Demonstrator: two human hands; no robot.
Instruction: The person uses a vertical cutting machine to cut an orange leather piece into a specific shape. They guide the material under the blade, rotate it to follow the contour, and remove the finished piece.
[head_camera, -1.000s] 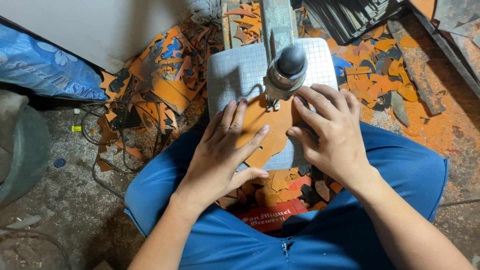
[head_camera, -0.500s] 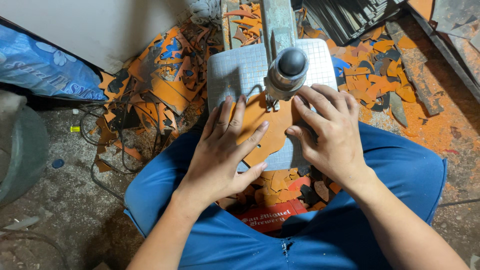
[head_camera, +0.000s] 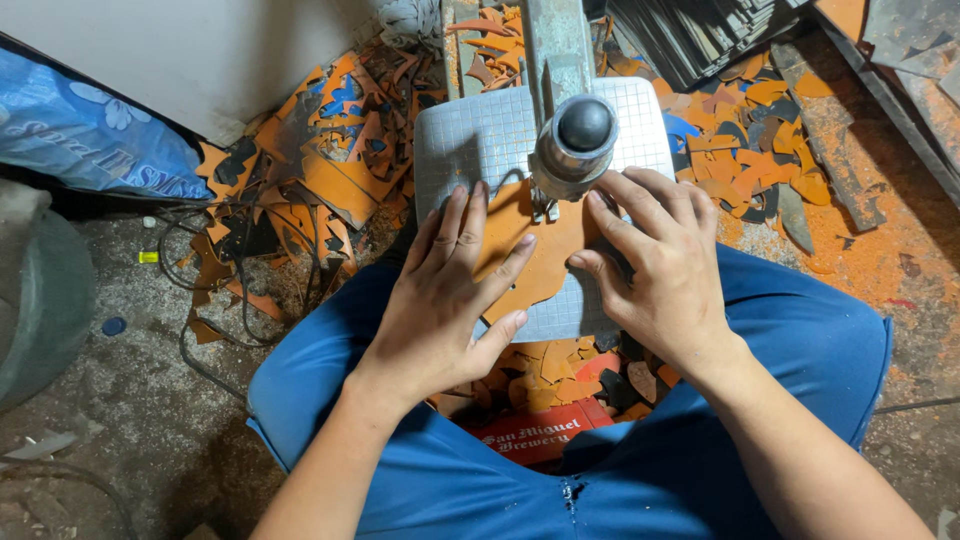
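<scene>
Orange leather piece (head_camera: 535, 255) lies flat on the grey gridded plate (head_camera: 480, 135) of a cutting machine, under the machine's round metal head (head_camera: 580, 145), which stands over the piece's far edge. The piece covers the middle of the plate and reaches toward its near edge, just above the person's lap.

From the head camera, the left hand (head_camera: 440, 300) lies palm down on the left part of the piece, its fingers (head_camera: 455, 225) spread open and pressed flat, the tips near the metal head; the thumb points along the near edge of the plate. The right hand (head_camera: 665, 270) presses on the right part of the piece, its fingers (head_camera: 620, 225) bent and splayed, tips down on the leather just beside the head. Neither hand closes round anything; both hold the leather down by flat pressure.

The machine's grey arm (head_camera: 555, 40) runs from the head toward the top edge of the view. The person sits with blue trousers (head_camera: 800, 350) on either side of the plate. Between the knees, below the plate's near edge, a red crate (head_camera: 540, 435) holds orange and dark offcuts (head_camera: 545, 365). More orange scraps (head_camera: 320, 170) litter the floor to the left of the plate, with black cables (head_camera: 215, 290) among them, and others (head_camera: 745, 140) lie to the right. A stack of dark sheets (head_camera: 700, 35) sits at the top right. A blue bag (head_camera: 90, 135) lies at the far left against a white wall panel (head_camera: 220, 50).
</scene>
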